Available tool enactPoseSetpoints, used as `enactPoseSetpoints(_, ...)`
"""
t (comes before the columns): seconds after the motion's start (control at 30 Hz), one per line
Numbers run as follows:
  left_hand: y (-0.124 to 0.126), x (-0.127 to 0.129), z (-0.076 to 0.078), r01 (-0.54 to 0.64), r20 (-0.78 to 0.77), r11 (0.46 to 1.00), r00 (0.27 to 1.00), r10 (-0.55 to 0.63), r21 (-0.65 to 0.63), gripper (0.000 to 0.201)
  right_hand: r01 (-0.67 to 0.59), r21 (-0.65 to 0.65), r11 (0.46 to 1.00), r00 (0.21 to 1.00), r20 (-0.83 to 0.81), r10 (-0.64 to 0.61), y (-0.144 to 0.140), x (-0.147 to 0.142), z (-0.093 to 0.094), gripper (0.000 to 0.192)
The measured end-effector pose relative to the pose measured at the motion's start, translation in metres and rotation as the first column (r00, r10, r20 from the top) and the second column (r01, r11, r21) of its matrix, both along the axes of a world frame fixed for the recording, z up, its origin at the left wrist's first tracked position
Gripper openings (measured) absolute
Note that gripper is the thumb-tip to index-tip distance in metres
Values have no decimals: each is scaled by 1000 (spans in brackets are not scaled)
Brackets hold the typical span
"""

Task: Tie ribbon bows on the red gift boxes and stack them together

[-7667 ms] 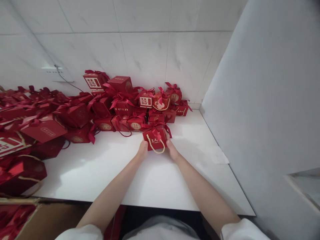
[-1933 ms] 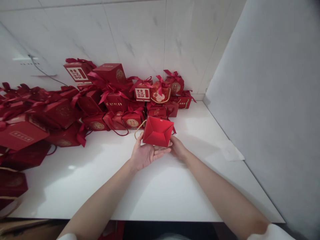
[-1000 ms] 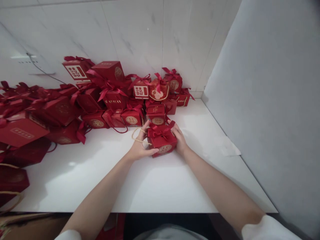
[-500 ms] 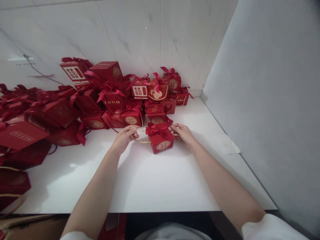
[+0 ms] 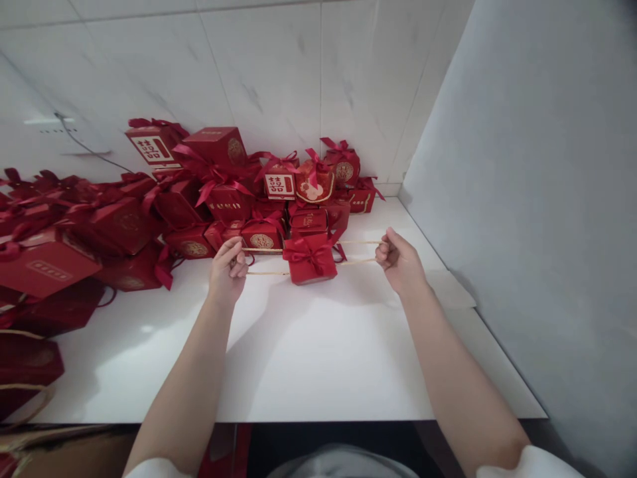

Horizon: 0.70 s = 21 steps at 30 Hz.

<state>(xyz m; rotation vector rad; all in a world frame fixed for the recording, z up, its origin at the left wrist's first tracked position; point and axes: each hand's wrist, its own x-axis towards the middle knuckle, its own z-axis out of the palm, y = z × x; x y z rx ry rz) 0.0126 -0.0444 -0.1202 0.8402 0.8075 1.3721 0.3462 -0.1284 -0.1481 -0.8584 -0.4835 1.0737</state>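
Note:
Between my two hands is a small red gift box (image 5: 312, 264) with a red ribbon bow (image 5: 309, 251) on top. Gold cord handles (image 5: 266, 273) stretch out from both sides of it, pulled straight. My left hand (image 5: 229, 265) is closed around the left loop of cord. On the other side, my right hand (image 5: 398, 257) pinches the end of the right loop, its fingers curled. The box appears lifted a little above the white table, with its top turned towards me; its front face is mostly out of sight.
Red gift boxes with bows (image 5: 219, 199) are stacked along the tiled wall (image 5: 279, 73), and more (image 5: 44, 262) crowd the left side. A grey-white panel (image 5: 537, 199) borders the right of the white table (image 5: 328, 372). A cardboard box (image 5: 74, 455) sits below the front edge at left.
My hands have moved apart, drawing both cord handles out straight. The gift box has shifted up and slightly left, and its top now faces me more.

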Motion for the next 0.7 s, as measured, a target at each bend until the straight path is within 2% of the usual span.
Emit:
enactPoseSetpoints(0.23, -6, -7, 10, 32, -5, 989, 1000, -31, 145, 13, 141, -9, 990, 990, 10, -141, -4, -1, 10, 35)
enactPoseSetpoints(0.43, -8, -7, 13, 21, -3, 986, 1000, -21, 166, 14, 145, -18, 989, 989, -12, -145, -6, 0, 10, 35)
enactPoseSetpoints(0.53, -7, -6, 12, 24, -9, 986, 1000, -23, 164, 14, 105, -16, 994, 994, -6, -105, -6, 2, 10, 35)
enactPoseSetpoints(0.6, -6, -6, 9, 30, -41, 987, 999, -24, 155, 15, 36, -22, 999, 999, -1, -36, -6, 4, 9, 35)
enactPoseSetpoints(0.7, -3, -2, -1, 34, -275, 989, 961, 6, 143, 19, -126, -82, 989, 983, 123, 136, -5, 5, 4, 35)
